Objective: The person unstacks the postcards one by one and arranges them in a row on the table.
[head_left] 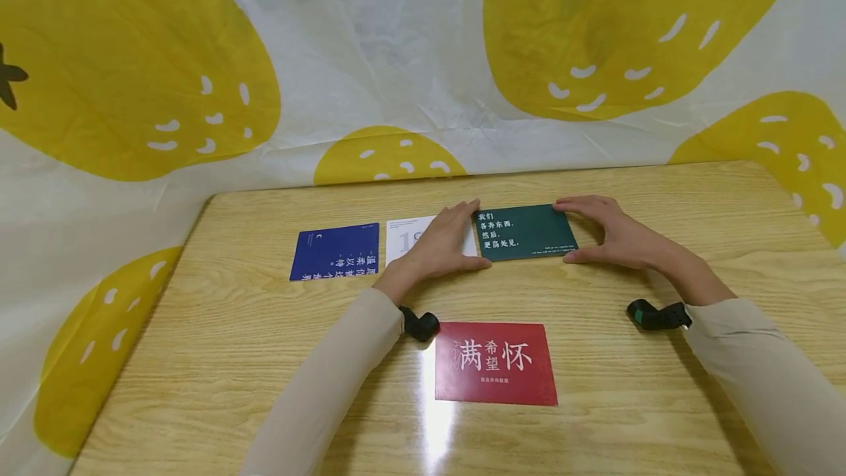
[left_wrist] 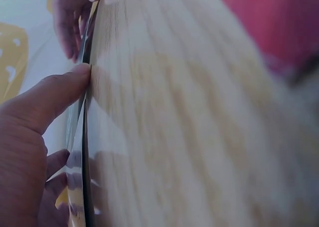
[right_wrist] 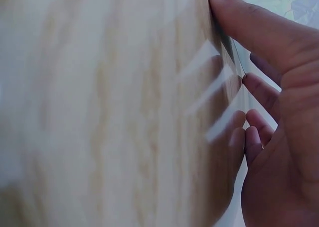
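In the head view a dark green card [head_left: 526,233] with white writing lies at the back of the table, flat or nearly so. My left hand [head_left: 436,241] holds its left end, thumb at the near corner and fingertips at the far one. The right hand [head_left: 616,235] grips the right end the same way. Under my left hand is a white card [head_left: 401,233], partly hidden. In the left wrist view, the left thumb [left_wrist: 60,92] touches a thin card edge. The right wrist view shows the right hand [right_wrist: 284,87] with thumb and fingertips at the tabletop's far side.
A blue card [head_left: 335,250] lies left of the white one. Nearer, between the forearms, is a red card [head_left: 496,363] with white characters. The wooden table [head_left: 218,358] meets a white cloth [head_left: 370,57] printed with yellow fruit behind and at the left.
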Demonstrator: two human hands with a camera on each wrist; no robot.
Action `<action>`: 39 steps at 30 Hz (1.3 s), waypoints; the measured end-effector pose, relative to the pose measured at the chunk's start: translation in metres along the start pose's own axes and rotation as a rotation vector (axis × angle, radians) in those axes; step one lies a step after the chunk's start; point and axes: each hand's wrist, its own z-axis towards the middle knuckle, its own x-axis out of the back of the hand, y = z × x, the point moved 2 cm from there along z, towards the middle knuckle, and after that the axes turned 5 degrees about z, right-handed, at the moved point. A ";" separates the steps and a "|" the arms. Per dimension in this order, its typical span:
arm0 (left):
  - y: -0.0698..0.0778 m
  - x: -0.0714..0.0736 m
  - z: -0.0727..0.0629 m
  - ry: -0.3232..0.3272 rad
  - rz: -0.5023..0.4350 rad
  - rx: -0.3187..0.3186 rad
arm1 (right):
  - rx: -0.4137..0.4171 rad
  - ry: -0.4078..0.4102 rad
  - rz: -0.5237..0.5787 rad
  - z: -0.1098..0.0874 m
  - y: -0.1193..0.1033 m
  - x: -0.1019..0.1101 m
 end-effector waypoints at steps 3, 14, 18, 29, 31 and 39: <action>0.001 0.001 0.000 0.002 0.010 -0.001 | 0.006 0.000 -0.002 0.000 -0.001 0.000; 0.003 0.005 -0.001 -0.002 0.023 0.002 | -0.001 -0.015 -0.017 0.001 -0.004 0.003; 0.004 0.006 -0.001 -0.007 0.025 0.011 | -0.001 -0.027 -0.015 0.001 -0.007 0.004; 0.006 0.012 -0.006 0.015 -0.006 -0.012 | 0.011 -0.021 -0.040 -0.002 -0.014 0.007; 0.008 0.015 -0.010 0.033 -0.019 -0.028 | 0.024 -0.005 -0.043 -0.005 -0.018 0.008; 0.016 0.026 -0.047 0.108 -0.081 -0.103 | 0.054 0.052 -0.007 -0.024 -0.037 0.006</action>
